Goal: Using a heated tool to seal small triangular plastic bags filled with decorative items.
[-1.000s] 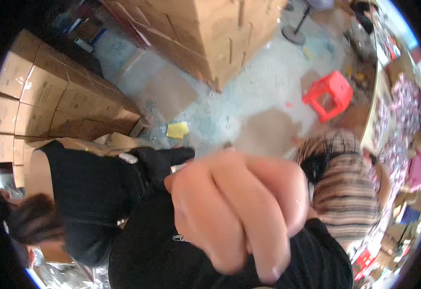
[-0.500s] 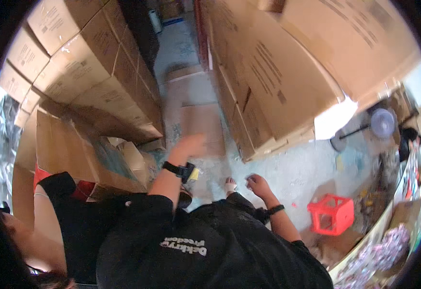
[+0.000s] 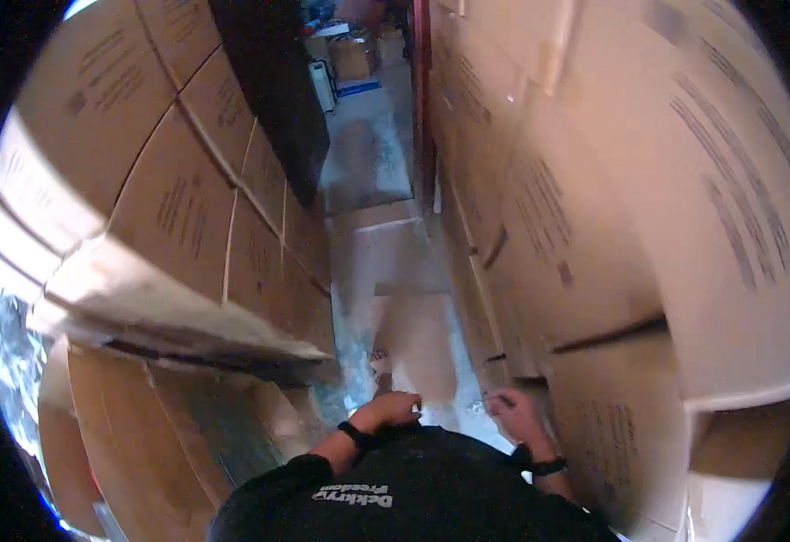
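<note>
My left hand (image 3: 393, 408) is held low in front of my black shirt, its fingers curled inward. Whether anything sits inside that curl is hidden. To its right, my right hand (image 3: 520, 415) is a little blurred, with the fingers partly stretched toward the left and no object visible in them. It is nearest to the lower cardboard box (image 3: 607, 434) of the right-hand stack, and I cannot tell if they touch. Below both hands, a flat cardboard sheet (image 3: 418, 339) lies on the floor. Dark bands circle both wrists.
Stacked cartons (image 3: 174, 212) line the left of a narrow aisle, and tall cartons (image 3: 557, 226) line the right. An opened box (image 3: 133, 425) stands at the lower left. Farther on are a dark red door frame (image 3: 424, 108) and a brown box (image 3: 353, 59) beyond it.
My view has swung toward the aisle, and the cartons stand closer on both sides. My left hand has come down and in toward my body. The red crate and the fan are out of view.
</note>
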The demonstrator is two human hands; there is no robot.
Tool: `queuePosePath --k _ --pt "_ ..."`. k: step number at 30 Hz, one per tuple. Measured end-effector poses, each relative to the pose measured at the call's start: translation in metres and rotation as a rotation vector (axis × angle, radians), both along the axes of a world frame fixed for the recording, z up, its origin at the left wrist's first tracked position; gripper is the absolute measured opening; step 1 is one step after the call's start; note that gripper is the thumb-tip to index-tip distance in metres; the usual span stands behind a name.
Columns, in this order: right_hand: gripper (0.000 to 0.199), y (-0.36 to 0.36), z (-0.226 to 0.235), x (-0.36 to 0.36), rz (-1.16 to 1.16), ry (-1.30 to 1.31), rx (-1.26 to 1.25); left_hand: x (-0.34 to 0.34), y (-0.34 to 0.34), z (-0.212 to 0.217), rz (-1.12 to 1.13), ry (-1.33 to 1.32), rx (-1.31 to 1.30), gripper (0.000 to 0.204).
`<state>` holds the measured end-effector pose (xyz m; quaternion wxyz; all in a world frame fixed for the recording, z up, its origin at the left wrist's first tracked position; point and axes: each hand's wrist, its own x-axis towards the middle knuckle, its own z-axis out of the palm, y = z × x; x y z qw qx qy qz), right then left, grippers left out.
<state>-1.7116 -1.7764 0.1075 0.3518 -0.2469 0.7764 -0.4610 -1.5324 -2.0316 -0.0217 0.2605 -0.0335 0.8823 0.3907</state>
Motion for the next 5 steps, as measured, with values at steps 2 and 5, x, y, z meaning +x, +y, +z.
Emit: queuePosePath --k 2,5 --pt "0.022 -0.016 0.009 -0.033 -0.172 -0.060 0.093 -0.058 -0.056 0.042 -0.046 0.022 0.025 0.032" --pt "0.036 -0.063 -0.017 -0.079 -0.216 0.017 0.061 -0.124 -0.164 0.066 -0.187 0.078 -0.140 0.035"
